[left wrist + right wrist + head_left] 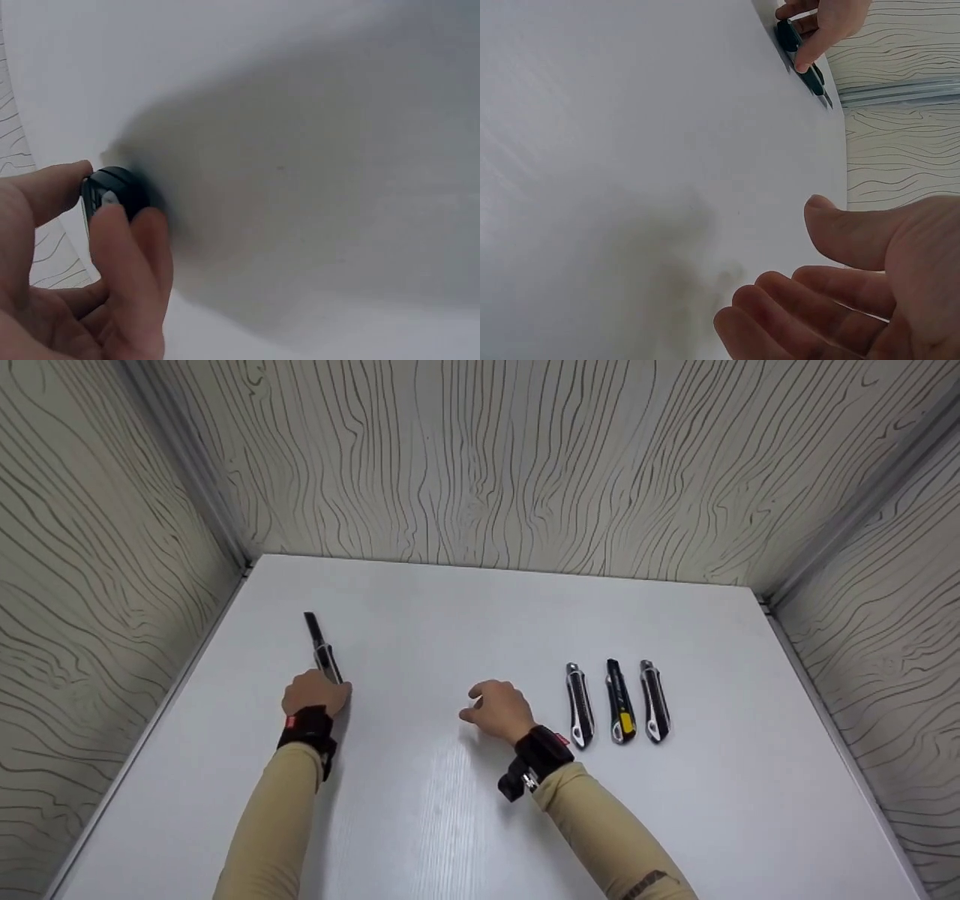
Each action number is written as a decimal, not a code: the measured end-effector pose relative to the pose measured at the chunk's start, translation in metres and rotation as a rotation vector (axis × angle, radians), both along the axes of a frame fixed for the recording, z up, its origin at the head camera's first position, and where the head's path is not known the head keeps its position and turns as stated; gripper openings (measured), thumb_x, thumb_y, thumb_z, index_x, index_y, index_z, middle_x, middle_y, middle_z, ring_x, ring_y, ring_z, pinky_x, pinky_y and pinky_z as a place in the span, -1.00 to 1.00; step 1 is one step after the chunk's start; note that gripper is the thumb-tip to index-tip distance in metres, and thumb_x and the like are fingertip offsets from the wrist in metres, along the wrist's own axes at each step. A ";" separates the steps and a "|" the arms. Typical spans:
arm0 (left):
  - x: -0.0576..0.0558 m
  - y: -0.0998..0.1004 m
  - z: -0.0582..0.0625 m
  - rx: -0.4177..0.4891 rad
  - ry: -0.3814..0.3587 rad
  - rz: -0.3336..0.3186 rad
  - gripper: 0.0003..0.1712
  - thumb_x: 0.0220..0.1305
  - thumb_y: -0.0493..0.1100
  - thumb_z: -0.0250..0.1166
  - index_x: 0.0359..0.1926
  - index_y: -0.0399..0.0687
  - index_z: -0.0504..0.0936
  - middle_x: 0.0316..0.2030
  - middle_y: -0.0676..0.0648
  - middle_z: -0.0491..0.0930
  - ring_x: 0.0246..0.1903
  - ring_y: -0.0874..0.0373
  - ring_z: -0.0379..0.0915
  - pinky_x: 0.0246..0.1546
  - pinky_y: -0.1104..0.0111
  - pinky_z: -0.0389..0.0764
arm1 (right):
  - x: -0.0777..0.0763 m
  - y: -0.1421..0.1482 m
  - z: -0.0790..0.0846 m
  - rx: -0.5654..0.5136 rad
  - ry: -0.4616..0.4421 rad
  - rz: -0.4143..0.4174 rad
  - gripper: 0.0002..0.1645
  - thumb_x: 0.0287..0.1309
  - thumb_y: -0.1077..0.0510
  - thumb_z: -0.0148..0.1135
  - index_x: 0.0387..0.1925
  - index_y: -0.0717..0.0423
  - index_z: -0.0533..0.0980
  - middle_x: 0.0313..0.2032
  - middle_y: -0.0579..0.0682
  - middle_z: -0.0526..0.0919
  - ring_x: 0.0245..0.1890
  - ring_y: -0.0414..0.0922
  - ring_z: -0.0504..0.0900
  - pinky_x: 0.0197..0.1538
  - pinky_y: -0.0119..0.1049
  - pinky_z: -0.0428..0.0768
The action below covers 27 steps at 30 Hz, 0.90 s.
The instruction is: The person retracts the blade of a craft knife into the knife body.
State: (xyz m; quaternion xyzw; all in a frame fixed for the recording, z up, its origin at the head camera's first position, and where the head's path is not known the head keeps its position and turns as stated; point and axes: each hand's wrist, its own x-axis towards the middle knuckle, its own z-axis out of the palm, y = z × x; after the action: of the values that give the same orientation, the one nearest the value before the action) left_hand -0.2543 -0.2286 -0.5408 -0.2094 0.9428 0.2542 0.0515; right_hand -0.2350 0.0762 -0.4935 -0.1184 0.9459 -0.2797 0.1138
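Observation:
At the left of the table, my left hand (315, 694) pinches a snap-off utility knife (324, 655) between thumb and fingers. The knife's dark blade is out and points toward the back wall, while the hand covers the rear of its body. Its dark butt end (124, 193) shows between the fingers in the left wrist view. Over the middle of the table, my right hand (502, 711) holds nothing, its fingers relaxed and the thumb apart from them. Right of it lie a utility knife (579, 705), a yellow-slider one (621, 703) and another (655, 702), blades drawn in.
The white table (420, 622) carries the three knives lying side by side, roughly parallel. Wood-grain panels (480, 465) enclose it at the back and on both sides, with grey corner strips (191, 465) between them. Black camera straps (307, 726) circle both wrists.

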 end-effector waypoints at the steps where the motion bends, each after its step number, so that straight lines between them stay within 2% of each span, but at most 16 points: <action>1: 0.000 0.000 0.001 0.001 0.002 0.000 -0.67 0.12 0.00 0.14 -0.51 -0.22 0.50 -0.58 -0.11 0.49 -0.59 0.03 0.37 -0.65 0.32 0.34 | 0.000 0.001 0.000 -0.004 0.004 0.002 -0.51 0.07 0.02 0.39 -0.02 0.24 0.61 -0.23 0.13 0.77 -0.22 0.03 0.73 -0.14 -0.09 0.65; 8: 0.003 0.003 0.008 0.021 0.023 0.026 -0.71 0.11 -0.07 0.12 -0.48 -0.25 0.53 -0.57 -0.13 0.52 -0.58 0.02 0.40 -0.67 0.32 0.34 | 0.000 0.005 -0.001 -0.002 0.015 0.006 -0.51 0.08 0.03 0.37 -0.01 0.24 0.61 -0.23 0.13 0.77 -0.23 0.02 0.74 -0.15 -0.10 0.67; 14: 0.007 0.008 0.020 -0.010 0.085 0.026 -0.64 0.19 -0.02 0.18 -0.45 -0.28 0.56 -0.55 -0.17 0.57 -0.57 -0.02 0.44 -0.63 0.30 0.36 | 0.000 0.010 0.000 -0.006 0.012 -0.007 -0.52 0.08 0.03 0.37 -0.02 0.25 0.61 -0.22 0.15 0.76 -0.22 0.03 0.73 -0.14 -0.09 0.66; 21: 0.007 0.015 0.030 -0.033 0.127 -0.016 -0.63 0.18 0.02 0.22 -0.52 -0.22 0.52 -0.63 -0.09 0.49 -0.61 0.04 0.37 -0.67 0.33 0.30 | 0.000 0.018 0.001 -0.019 0.024 -0.018 -0.52 0.06 0.04 0.38 -0.04 0.26 0.62 -0.24 0.14 0.77 -0.22 0.04 0.73 -0.13 -0.08 0.66; 27: 0.008 0.033 0.036 -0.034 0.136 -0.065 -0.60 0.20 0.05 0.24 -0.50 -0.22 0.51 -0.66 -0.05 0.43 -0.63 0.07 0.34 -0.67 0.35 0.27 | 0.000 0.024 0.001 -0.024 0.016 -0.031 -0.53 0.08 0.04 0.38 -0.03 0.26 0.62 -0.23 0.15 0.76 -0.21 0.04 0.73 -0.10 -0.06 0.65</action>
State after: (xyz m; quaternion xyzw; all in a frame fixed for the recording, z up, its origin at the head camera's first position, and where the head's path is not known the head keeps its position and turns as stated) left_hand -0.2459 -0.1960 -0.5050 -0.1620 0.9546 0.2499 -0.0081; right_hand -0.2355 0.1004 -0.4921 -0.1071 0.9451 -0.2919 0.1004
